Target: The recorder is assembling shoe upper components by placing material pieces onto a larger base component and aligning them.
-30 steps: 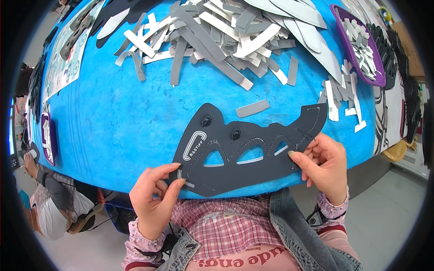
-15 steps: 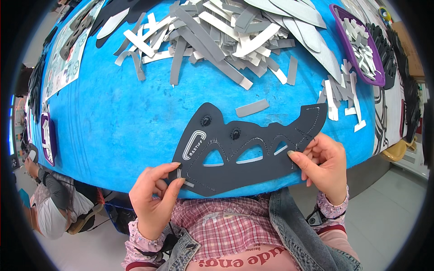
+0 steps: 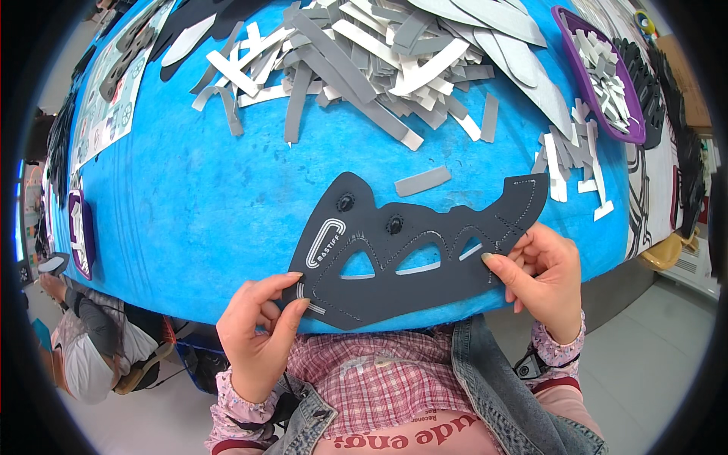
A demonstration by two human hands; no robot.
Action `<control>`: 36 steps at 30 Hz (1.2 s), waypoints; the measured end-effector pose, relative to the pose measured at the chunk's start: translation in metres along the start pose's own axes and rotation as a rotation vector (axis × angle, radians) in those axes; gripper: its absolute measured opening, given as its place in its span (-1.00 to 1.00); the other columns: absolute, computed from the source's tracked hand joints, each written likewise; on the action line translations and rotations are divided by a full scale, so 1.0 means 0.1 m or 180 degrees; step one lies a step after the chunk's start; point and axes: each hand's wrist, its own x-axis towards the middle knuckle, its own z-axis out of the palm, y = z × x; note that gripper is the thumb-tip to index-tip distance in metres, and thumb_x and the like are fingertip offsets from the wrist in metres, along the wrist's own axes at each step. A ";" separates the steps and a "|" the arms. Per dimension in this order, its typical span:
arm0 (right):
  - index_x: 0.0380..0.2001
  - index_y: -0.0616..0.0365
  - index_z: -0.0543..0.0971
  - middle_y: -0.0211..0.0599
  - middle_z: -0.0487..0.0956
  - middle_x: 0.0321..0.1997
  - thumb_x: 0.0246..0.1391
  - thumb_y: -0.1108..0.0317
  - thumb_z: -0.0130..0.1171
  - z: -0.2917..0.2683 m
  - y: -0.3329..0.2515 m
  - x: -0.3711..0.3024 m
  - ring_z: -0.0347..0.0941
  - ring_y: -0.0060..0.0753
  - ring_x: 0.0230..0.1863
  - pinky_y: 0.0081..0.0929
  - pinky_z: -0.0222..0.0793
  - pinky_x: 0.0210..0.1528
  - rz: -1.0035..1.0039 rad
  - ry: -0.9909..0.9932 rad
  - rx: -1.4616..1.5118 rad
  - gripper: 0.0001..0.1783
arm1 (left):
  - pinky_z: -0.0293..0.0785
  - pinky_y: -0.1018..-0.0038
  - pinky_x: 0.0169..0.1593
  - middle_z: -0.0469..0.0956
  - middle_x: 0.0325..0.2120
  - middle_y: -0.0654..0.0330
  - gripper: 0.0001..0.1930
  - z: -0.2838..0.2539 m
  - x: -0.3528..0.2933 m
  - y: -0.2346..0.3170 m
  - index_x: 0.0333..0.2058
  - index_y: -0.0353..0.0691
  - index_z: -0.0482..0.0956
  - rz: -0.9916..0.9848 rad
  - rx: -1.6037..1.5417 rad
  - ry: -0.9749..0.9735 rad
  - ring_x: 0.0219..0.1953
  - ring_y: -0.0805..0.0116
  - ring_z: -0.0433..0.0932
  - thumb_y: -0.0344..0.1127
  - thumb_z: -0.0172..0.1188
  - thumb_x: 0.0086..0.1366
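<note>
A flat black shoe-upper piece (image 3: 425,296) with stitched edges, three cut-out openings, two round raised spots and white printing is held over the table's near edge. My left hand (image 3: 262,326) pinches its lower left corner between thumb and fingers. At its right side, my right hand (image 3: 542,277) grips the edge, thumb on top and fingers mostly hidden underneath. Just beyond the piece lies a single grey strip (image 3: 423,181) on the blue table cover (image 3: 189,212).
A heap of grey and white strips (image 3: 364,68) covers the table's far middle. Pale curved pieces (image 3: 508,53) lie beside it. A purple basket (image 3: 635,133) of small pieces stands right, another purple basket (image 3: 89,254) left. Another person's arm (image 3: 98,326) shows at far left.
My hands and the black piece stay practically still. At the far left, the other person's hand has shifted slightly.
</note>
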 end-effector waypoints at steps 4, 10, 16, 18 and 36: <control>-0.54 0.25 0.42 -0.47 0.47 -0.75 0.01 0.52 0.34 0.00 0.01 0.00 0.34 -0.80 -0.77 -0.78 0.08 -0.77 -0.0040 -0.0003 -0.0033 -0.76 | 0.26 0.66 -0.42 0.37 -0.69 0.31 -0.67 0.01 0.00 -0.02 -0.17 -0.28 0.64 0.0057 -0.0002 0.0015 -0.62 0.61 0.28 -0.57 0.39 0.02; -0.54 0.24 0.42 -0.48 0.46 -0.75 0.01 0.51 0.34 0.01 0.00 0.00 0.33 -0.81 -0.78 -0.77 0.07 -0.78 -0.0034 0.0027 -0.0044 -0.75 | 0.28 0.64 -0.39 0.32 -0.72 0.33 -0.66 0.01 -0.01 -0.01 -0.18 -0.27 0.64 0.0018 0.0029 0.0051 -0.61 0.58 0.28 -0.58 0.39 0.01; -0.52 0.25 0.43 -0.52 0.44 -0.74 0.02 0.50 0.34 0.02 0.01 -0.01 0.30 -0.83 -0.77 -0.77 0.06 -0.76 -0.0101 0.0053 -0.0160 -0.76 | 0.32 0.60 -0.33 0.27 -0.76 0.35 -0.66 0.03 0.01 0.03 -0.18 -0.27 0.65 0.0021 0.0101 0.0060 -0.60 0.56 0.29 -0.58 0.39 0.00; -0.52 0.25 0.44 -0.54 0.44 -0.74 0.02 0.50 0.34 0.03 0.01 -0.02 0.30 -0.84 -0.76 -0.77 0.05 -0.75 -0.0099 0.0066 -0.0160 -0.77 | 0.31 0.62 -0.35 0.30 -0.74 0.34 -0.66 0.03 0.01 0.03 -0.18 -0.27 0.65 0.0037 0.0124 0.0054 -0.60 0.57 0.28 -0.58 0.39 0.00; -0.33 0.19 0.50 -0.34 0.54 -0.39 -0.12 0.36 0.46 0.22 -0.01 -0.10 0.41 -0.51 -0.45 -0.58 0.29 -0.46 -0.1177 0.1169 -0.2274 -0.66 | 0.10 0.68 -0.63 0.47 -0.48 0.25 -0.66 0.05 0.05 0.13 -0.16 -0.24 0.59 0.0165 0.0503 -0.0013 -0.71 0.69 0.22 -0.53 0.40 0.03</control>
